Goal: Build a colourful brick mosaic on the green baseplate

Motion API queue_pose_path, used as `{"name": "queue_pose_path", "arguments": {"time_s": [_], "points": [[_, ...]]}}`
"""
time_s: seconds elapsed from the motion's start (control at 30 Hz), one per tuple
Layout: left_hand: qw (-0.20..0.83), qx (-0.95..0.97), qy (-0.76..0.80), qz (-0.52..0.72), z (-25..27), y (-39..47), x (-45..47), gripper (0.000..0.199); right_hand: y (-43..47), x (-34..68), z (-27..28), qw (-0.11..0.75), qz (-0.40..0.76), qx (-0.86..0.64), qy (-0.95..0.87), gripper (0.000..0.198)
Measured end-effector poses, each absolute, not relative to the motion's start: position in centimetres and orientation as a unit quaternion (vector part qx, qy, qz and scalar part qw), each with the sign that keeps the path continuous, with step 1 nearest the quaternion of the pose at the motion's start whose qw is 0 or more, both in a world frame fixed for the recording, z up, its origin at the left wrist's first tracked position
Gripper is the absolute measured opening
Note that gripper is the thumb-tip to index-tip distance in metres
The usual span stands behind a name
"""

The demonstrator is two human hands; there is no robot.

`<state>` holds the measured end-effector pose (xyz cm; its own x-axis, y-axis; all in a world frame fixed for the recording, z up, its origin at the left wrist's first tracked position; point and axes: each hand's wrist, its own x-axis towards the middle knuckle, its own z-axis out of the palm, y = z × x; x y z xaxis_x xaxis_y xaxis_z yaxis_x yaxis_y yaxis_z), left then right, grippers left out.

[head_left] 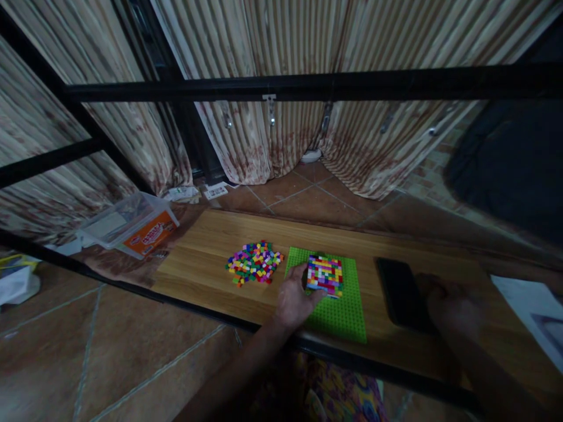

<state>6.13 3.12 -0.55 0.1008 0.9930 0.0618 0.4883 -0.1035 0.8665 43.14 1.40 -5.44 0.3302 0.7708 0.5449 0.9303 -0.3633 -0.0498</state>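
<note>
A many-coloured block of small toy bricks [324,274] sits on or just over a green studded baseplate [338,322]. My left hand [294,298] curls round the block's left side, with the thumb along its near edge and the fingers at the far left. A pile of loose toy bricks [255,262] lies left of the baseplate. My right hand [453,305] is dim and smeared by motion at the right edge of a black phone [402,293]. Whether its fingers touch the phone does not show.
The wooden table [197,258] has a dark front rim. Beyond its left end stands a clear plastic box [132,225] with an orange label. White paper [528,310] lies at the right. A black metal bar [308,88] crosses in front of striped curtains [285,47].
</note>
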Motion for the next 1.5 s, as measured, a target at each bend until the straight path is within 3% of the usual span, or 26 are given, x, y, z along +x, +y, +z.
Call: {"name": "queue_pose_path", "arguments": {"time_s": [0.17,0.33,0.53,1.07,1.37,1.5], "points": [[0.312,0.68,0.573,0.334,-0.2,3.1,6.1,0.076,1.4,43.0,-5.3,0.181,-0.225,-0.791,-0.54,0.038],[0.276,0.71,0.562,0.322,0.5,2.9,5.8,0.052,1.4,43.1,-5.4,0.174,-0.229,-0.787,-0.545,0.039],[0.224,0.729,0.585,0.276,1.0,2.5,6.7,0.046,1.4,42.8,-5.1,0.18,-0.225,-0.793,-0.537,0.039],[0.246,0.696,0.625,0.255,1.4,2.0,7.7,0.046,1.2,43.3,-5.5,0.154,-0.239,-0.79,-0.543,0.042],[0.272,0.699,0.583,0.312,0.4,0.8,6.8,0.071,1.2,43.8,-5.9,0.174,-0.253,-0.773,-0.555,0.041],[0.282,0.689,0.589,0.314,0.0,1.3,6.8,0.067,1.3,43.7,-6.0,0.19,-0.254,-0.774,-0.548,0.035]]}}
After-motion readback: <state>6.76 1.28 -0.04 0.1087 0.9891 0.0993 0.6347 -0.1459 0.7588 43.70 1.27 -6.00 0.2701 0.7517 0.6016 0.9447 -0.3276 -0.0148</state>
